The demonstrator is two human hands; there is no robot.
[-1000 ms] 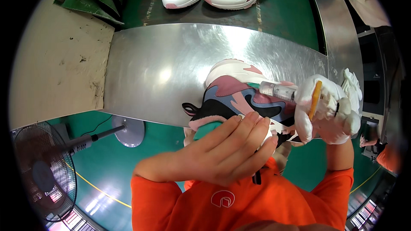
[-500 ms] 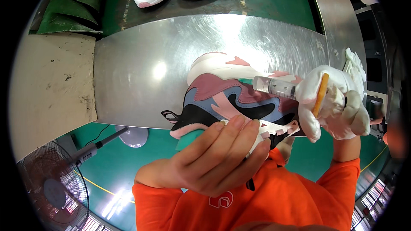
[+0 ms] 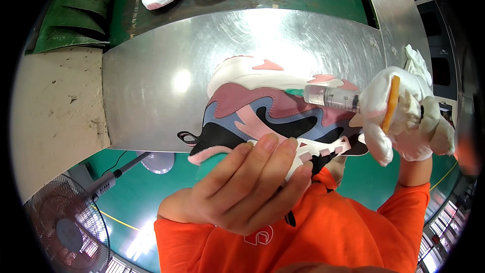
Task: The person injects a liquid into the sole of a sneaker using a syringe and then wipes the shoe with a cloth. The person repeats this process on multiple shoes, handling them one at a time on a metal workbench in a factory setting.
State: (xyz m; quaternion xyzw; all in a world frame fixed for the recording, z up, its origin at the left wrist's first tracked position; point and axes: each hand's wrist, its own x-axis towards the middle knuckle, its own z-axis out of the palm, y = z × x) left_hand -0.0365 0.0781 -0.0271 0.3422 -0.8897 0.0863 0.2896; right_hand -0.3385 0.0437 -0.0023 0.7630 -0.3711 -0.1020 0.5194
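Person (image 3: 364, 217) is wearing 1 bright orange short-sleeved fabric shirt (image 3: 328, 237); 1 rounded, white-outlined emblem (image 3: 262, 236) is marking its chest. Right hand (image 3: 408, 115) is wearing 1 wrinkled white cloth-like glove (image 3: 410, 139); left hand (image 3: 245, 187) is showing bare.

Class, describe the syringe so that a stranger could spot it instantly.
Over the shiny metal bench, find the shoe in the bare left hand. The syringe points leftward across it from the gloved right hand; only it has a clear barrel and green tip.

One head-worn fisheye view, downward, close above the metal worktop (image 3: 146, 91)
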